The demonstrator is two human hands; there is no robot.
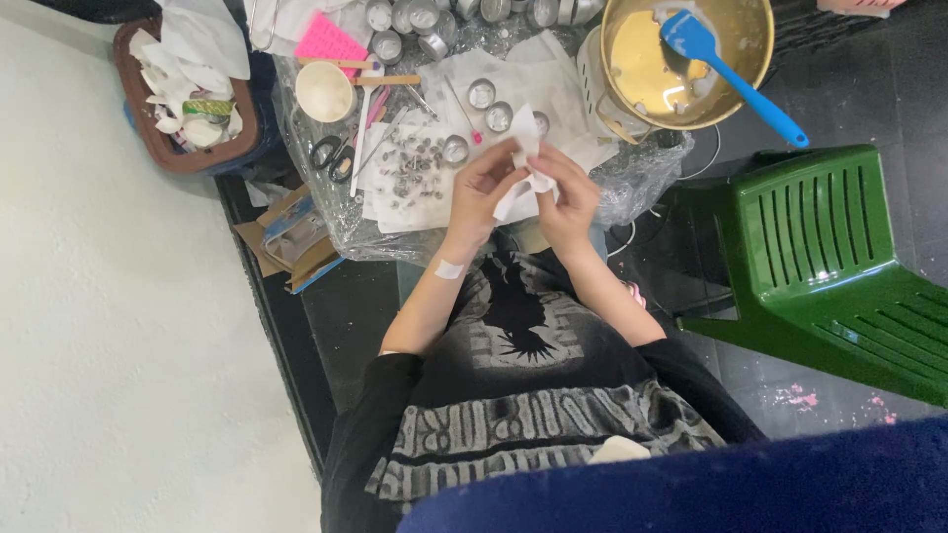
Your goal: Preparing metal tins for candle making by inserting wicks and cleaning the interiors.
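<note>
Dark blue fabric [691, 489], soft and rounded, is seen closest to the lens at the bottom edge; above it a black and grey patterned shirt [523, 385] is worn. Both forearms are raised toward a low table [341, 227] wrapped in crinkled clear plastic. A white paper tissue [525, 173], thin and creased, is pinched between both hands at the near edge of the table: the left hand [486, 188] is closed on its left side, the right hand [565, 197] is clenched on its lower right part, fingers curled. A small pale plaster [449, 268] is stuck on the left wrist.

Just beyond the hands, small round metal cups [484, 94], shiny, are laid on white paper sheets; a heap of tiny metal wick tabs [410, 163] is spread toward the table's left side. Black-handled scissors [331, 153] and a round cream cup [324, 91] are placed near the left edge, a pink ridged pad [329, 41] at the far left corner. A brass-coloured pot [686, 54] with yellow wax and a blue silicone spatula [726, 74] is set at the far right corner. A green slatted plastic chair [829, 257] is stood on the dark floor to the right. A brown basket [188, 94] of white scraps is kept beside the left edge.
</note>
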